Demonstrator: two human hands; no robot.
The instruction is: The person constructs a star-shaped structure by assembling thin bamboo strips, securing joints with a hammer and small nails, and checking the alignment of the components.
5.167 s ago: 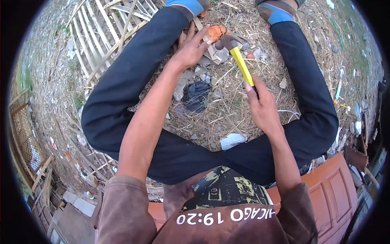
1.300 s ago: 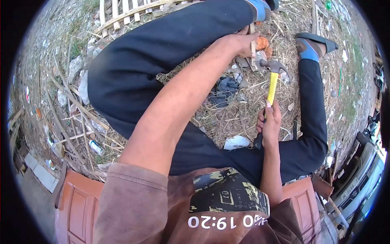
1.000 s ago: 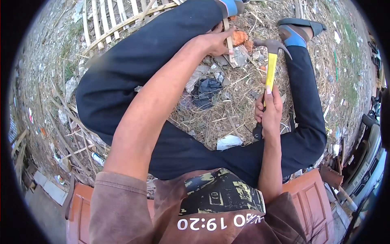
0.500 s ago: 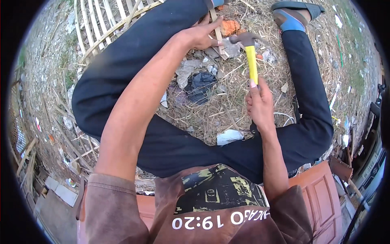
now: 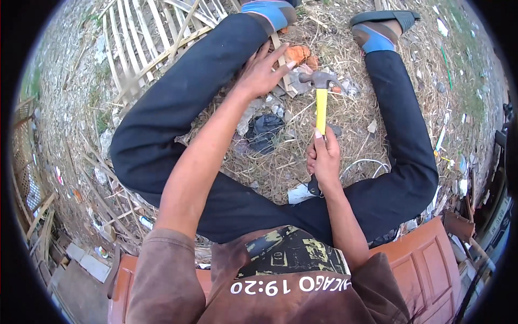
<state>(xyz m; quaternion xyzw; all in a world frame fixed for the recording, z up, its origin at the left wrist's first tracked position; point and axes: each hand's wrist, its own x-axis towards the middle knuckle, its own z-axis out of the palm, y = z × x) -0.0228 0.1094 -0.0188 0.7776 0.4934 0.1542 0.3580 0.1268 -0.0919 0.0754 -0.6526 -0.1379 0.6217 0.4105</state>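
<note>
My right hand (image 5: 324, 159) is wrapped round the hammer (image 5: 321, 110), which has a yellow handle, a black grip end and a dark claw head. The hammer head is just right of a thin wooden strip (image 5: 286, 85). My left hand (image 5: 263, 74) reaches out beside my bent left leg, its fingers apart. The thumb and forefinger lie over or close to the strip; whether they touch it I cannot tell. Part of the strip is hidden by that hand. Orange broken chunks (image 5: 298, 54) lie beside the fingertips, and grey stone pieces lie near the strip's end.
A slatted wooden frame (image 5: 141, 46) lies at the far left. Between my legs are straw, a crumpled black plastic bag (image 5: 264, 132), a white scrap (image 5: 304, 193) and a pale cord (image 5: 364, 161). Behind me is a reddish-brown panelled board (image 5: 426, 264); rubble litters the ground.
The view has shifted, so the ground appears lower and my left foot shows more. The hammer head has come slightly nearer to me. My left fingers lie flatter beside the strip.
</note>
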